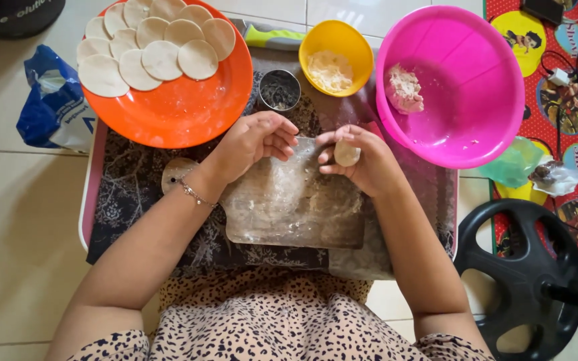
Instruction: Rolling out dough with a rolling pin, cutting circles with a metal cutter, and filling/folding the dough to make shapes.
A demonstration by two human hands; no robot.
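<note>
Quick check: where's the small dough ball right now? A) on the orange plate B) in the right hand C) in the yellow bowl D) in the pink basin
B: the small dough ball sits in the fingers of the right hand, above the floured board.

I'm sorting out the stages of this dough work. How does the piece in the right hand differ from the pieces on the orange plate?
The dough ball in the right hand is a small rounded lump; the dough discs are rolled thin and flat. It is a single piece held off the board, while the discs lie overlapping along the far side of the orange plate. Each disc spreads wider than the ball. Both are the same pale off-white.
</note>
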